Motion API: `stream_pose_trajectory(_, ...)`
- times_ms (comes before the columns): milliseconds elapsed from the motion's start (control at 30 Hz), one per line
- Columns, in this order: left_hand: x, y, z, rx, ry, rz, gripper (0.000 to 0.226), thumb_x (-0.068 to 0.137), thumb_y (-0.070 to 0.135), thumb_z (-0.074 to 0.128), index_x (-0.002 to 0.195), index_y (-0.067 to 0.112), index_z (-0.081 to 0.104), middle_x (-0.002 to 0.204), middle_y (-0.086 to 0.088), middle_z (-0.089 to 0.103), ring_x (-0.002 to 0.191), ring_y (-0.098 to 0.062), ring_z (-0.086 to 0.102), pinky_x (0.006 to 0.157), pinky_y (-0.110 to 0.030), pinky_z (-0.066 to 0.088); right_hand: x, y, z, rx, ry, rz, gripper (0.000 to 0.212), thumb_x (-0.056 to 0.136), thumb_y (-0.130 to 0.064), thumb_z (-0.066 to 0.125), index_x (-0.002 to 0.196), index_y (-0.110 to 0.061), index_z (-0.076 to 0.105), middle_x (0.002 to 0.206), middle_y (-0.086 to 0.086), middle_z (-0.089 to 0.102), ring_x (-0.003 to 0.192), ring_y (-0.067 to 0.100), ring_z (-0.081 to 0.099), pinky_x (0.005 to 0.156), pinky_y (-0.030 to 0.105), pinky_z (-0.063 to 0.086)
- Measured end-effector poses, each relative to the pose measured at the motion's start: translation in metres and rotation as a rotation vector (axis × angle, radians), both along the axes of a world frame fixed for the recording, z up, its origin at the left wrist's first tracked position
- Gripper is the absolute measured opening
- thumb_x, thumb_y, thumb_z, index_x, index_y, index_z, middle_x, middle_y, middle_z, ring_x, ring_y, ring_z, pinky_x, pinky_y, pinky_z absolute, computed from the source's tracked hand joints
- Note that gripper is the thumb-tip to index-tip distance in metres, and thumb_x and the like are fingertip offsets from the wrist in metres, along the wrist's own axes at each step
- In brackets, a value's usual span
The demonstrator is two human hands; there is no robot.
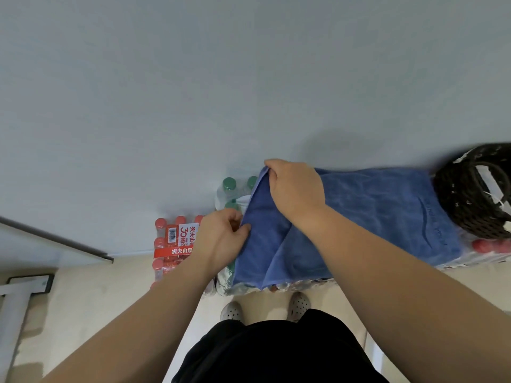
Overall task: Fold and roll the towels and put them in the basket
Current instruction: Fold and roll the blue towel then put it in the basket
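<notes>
Underneath, blue towel (373,214) covers shrink-wrapped bottle packs (279,287) against grey wall (193,92)

Looks like a storeroom or back corner of a home or small office, not a proper folding station. Plain grey-blue wall (221,78) behind, bare beige floor (91,305) below. Shrink-wrapped cases of bottled water (290,286) stacked against the wall and serving as the work surface. Left of that stack, a lower pack of red-capped bottles (172,244) with a red printed label; just behind the stack's left end, green-capped bottles (229,186). On the stack's right end, a dark woven basket (470,200). Far left of the stack, a grey metal post with a base plate (27,283).
</notes>
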State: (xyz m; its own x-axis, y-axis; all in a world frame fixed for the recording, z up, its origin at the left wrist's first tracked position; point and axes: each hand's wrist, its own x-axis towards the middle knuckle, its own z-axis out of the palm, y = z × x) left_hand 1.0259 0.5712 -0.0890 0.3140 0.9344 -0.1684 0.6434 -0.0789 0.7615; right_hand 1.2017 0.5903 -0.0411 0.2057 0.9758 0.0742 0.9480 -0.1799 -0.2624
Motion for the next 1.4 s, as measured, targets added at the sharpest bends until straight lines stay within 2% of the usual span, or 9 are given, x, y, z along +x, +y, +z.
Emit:
stream_pose_trajectory(133,-0.01,-0.007,0.006,-0.128,-0.129,0.193,0.011,0.094,0.022,0.057,0.085,0.017,0.054,0.067,-0.001,0.063,0.061,-0.015,0.056,0.057,-0.03,0.042,-0.008,0.025,0.0,0.017,0.056,0.046,0.021,0.088,-0.008,0.049,0.094,-0.013,0.068,0.087,0.008,0.07,0.08,0.033,0.064,0.071,0.044,0.054)
stream_pose_trajectory(233,-0.021,-0.014,0.004,-0.179,-0.155,0.308,0.007,0.094,0.024,0.058,0.093,0.019,0.054,0.068,-0.001,0.061,0.061,-0.016,0.054,0.056,-0.03,0.039,-0.018,0.033,0.0,0.0,0.124,0.124,0.028,0.095,-0.011,0.048,0.113,-0.014,0.07,0.114,0.007,0.069,0.104,0.03,0.062,0.091,0.041,0.049)
stream_pose_trajectory(367,-0.037,-0.029,-0.003,-0.33,-0.14,0.281,0.018,0.081,0.023,0.072,0.092,0.019,0.058,0.076,-0.009,0.069,0.073,-0.027,0.066,0.064,-0.041,0.054,-0.034,0.03,-0.004,-0.177,0.321,0.195,0.049,0.099,-0.018,0.053,0.147,-0.013,0.046,0.149,0.007,0.048,0.134,0.024,0.046,0.112,0.03,0.033)
stream_pose_trajectory(533,-0.056,-0.047,-0.01,-0.414,-0.136,0.321,0.008,0.08,0.014,0.07,0.083,0.01,0.063,0.079,-0.012,0.07,0.074,-0.033,0.065,0.068,-0.045,0.056,-0.048,0.014,-0.02,-0.33,0.429,0.223,0.06,0.1,-0.017,0.054,0.155,-0.012,0.029,0.163,0.004,0.024,0.148,0.019,0.025,0.113,0.021,0.021)
stream_pose_trajectory(900,-0.076,-0.063,-0.009,-0.356,-0.216,0.443,0.01,0.087,0.026,0.069,0.091,0.029,0.06,0.086,-0.001,0.069,0.081,-0.023,0.068,0.073,-0.045,0.06,-0.076,0.019,-0.03,-0.326,0.501,0.304,0.063,0.101,-0.022,0.055,0.157,-0.013,0.026,0.165,-0.001,0.018,0.148,0.013,0.023,0.106,0.009,0.012)
stream_pose_trajectory(1000,-0.065,-0.067,-0.003,-0.304,-0.256,0.453,0.012,0.084,0.019,0.068,0.089,0.028,0.061,0.075,0.0,0.065,0.067,-0.02,0.06,0.059,-0.036,0.052,-0.063,0.022,-0.029,-0.248,0.629,0.24,0.057,0.098,-0.02,0.059,0.151,-0.013,0.039,0.156,0.002,0.037,0.138,0.016,0.043,0.115,0.024,0.03)
stream_pose_trajectory(1100,-0.045,-0.068,0.01,-0.216,-0.32,0.443,0.021,0.08,0.01,0.068,0.089,0.029,0.062,0.065,0.004,0.056,0.059,-0.015,0.052,0.057,-0.03,0.044,-0.04,0.023,-0.02,-0.148,0.838,0.068,0.045,0.092,-0.026,0.065,0.137,-0.02,0.057,0.127,0.001,0.063,0.099,0.009,0.063,0.098,0.032,0.05)
stream_pose_trajectory(1267,0.01,-0.071,0.041,-0.075,-0.361,0.326,0.03,0.081,0.004,0.071,0.098,0.028,0.064,0.065,0.001,0.057,0.055,-0.012,0.054,0.058,-0.028,0.051,0.014,0.014,-0.008,-0.025,1.082,-0.111,0.035,0.087,-0.015,0.07,0.121,-0.021,0.066,0.117,-0.007,0.066,0.11,0.017,0.065,0.097,0.043,0.055)
stream_pose_trajectory(1400,0.076,-0.082,0.055,0.023,-0.325,0.159,0.028,0.08,0.002,0.07,0.098,0.024,0.065,0.067,0.003,0.057,0.049,-0.005,0.052,0.057,-0.017,0.045,0.066,0.0,0.004,0.029,1.066,-0.095,0.04,0.087,-0.001,0.066,0.125,-0.014,0.065,0.109,-0.01,0.064,0.099,0.003,0.064,0.081,0.013,0.052)
